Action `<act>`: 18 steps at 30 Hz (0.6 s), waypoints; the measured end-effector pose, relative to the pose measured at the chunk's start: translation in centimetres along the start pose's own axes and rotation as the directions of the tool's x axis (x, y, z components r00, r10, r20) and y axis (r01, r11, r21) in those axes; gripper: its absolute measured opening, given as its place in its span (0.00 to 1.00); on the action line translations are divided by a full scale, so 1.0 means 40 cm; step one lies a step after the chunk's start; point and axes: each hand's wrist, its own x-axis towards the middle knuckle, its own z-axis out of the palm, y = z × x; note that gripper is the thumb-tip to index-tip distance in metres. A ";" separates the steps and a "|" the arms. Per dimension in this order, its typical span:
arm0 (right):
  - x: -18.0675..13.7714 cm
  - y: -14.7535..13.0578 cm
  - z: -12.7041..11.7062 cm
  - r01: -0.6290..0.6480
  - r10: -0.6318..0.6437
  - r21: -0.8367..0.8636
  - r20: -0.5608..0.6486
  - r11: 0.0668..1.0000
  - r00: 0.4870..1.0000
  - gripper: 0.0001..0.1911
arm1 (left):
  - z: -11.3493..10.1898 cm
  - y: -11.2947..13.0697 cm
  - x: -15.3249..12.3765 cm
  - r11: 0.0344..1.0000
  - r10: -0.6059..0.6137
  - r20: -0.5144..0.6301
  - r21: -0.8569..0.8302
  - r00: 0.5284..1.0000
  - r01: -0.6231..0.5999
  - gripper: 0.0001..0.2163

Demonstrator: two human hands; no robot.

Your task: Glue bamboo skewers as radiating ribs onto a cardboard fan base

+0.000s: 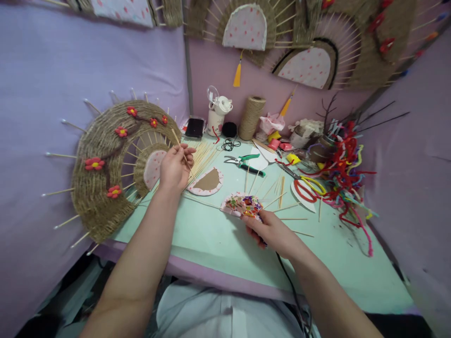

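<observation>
Dotted pink-white cloth edges the half-disc (pixel 227 212) at mid-bench, lying partly beneath a flower-patterned glue gun (pixel 249 205), probably, with a black cord. Their overlap hides the join. Right hand (pixel 271 231): fingers wrapped around the gun. Left hand (pixel 178 165): fingers together, pinching one thin wooden stick (pixel 188 162).

Progress, as judged: partway. Sticks already fan out from the half-disc like spokes, unevenly spaced; whether each is fixed cannot be told. The pinched stick is well apart from it. Weaving not begun here: no twine between the spokes.

Nearby: second half-disc (pixel 207 183), bare brown cardboard inside a puckered cloth rim, no spokes showing; loose pile of straight, smooth sticks (pixel 203 156). Farther out on the pale green bench (pixel 200 234): green-handled pruners (pixel 240 161), coarse twine spool (pixel 252 118), fuzzy pipe cleaners (pixel 347 162). At left, a large fan (pixel 102 146), ribbed twine, red flowers, white-tipped spokes, looks complete.
</observation>
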 end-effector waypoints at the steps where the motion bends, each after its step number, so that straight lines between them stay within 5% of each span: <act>1: 0.001 0.001 0.002 0.005 -0.005 0.000 0.001 1.000 1.000 0.20 | -0.015 0.003 0.008 0.999 -0.013 -0.027 -0.041 1.000 0.012 0.02; 5: 0.006 0.009 0.007 0.020 -0.020 0.005 0.016 1.000 1.000 0.19 | -0.044 0.007 0.019 1.000 -0.020 -0.048 -0.019 0.999 0.019 0.03; 14: 0.000 0.005 -0.018 -0.029 0.028 -0.008 -0.030 1.000 0.999 0.22 | -0.011 0.000 -0.018 0.993 -0.054 0.016 0.104 0.998 0.052 0.10; 18: 0.004 -0.003 -0.014 -0.040 0.039 -0.029 -0.028 0.999 0.999 0.22 | -0.008 -0.005 -0.030 0.966 0.036 -0.020 0.258 0.999 -0.030 0.25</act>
